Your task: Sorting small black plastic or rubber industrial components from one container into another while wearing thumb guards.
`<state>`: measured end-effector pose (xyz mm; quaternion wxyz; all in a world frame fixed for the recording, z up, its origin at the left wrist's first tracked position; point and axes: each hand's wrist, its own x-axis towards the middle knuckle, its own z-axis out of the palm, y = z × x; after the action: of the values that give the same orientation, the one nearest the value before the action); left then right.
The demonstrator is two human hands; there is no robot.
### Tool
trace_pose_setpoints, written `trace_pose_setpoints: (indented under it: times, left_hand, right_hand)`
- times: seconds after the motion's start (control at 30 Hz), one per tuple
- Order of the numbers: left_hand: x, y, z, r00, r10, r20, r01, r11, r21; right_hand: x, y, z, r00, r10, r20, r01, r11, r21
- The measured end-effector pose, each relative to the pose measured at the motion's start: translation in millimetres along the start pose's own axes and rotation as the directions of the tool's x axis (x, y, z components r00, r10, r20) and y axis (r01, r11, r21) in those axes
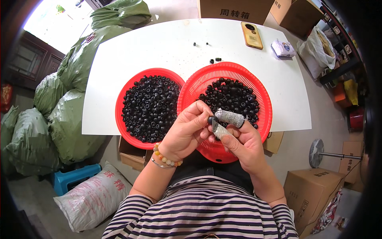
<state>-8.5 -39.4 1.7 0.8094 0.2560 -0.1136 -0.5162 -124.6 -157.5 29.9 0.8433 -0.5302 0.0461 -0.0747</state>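
Note:
My left hand point(185, 129), with a beaded bracelet and a bangle at the wrist, pinches a small round black plastic part point(212, 120) between thumb and fingertips. Against that part comes my right hand point(250, 146), its thumb and a finger covered by grey finger sleeves point(229, 117). The right fingers are closed; whatever they grip is too small and too hidden to name. Both hands are over the near side of a red slotted basket point(264, 99) with many black parts in it. To its left, a red round tray point(120, 101) is heaped with similar hollow black parts.
On the white table point(139, 47) lie a few loose black pieces point(212, 61), a phone in a yellow case point(252, 36) and a small white-and-purple pack point(283, 48). Green sacks point(75, 123) crowd the left. Cardboard boxes point(314, 195) and a white sack point(93, 197) stand on the floor.

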Motion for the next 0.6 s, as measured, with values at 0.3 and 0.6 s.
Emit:
trace_pose_setpoints:
  times: [0.3, 0.6]
  left_hand:
    - [-0.2, 1.6, -4.3, 0.998, -0.012, 0.054, 0.011, 1.0, 0.026]
    - [0.6, 4.0, 1.1, 0.992, -0.121, 0.027, 0.123, 0.988, -0.09]
  right_hand:
    - [-1.5, -5.5, 3.1, 1.0, 0.003, -0.013, -0.004, 0.999, -0.032]
    - [-4.8, -2.0, -4.7, 0.994, 0.059, -0.089, -0.066, 0.995, -0.081]
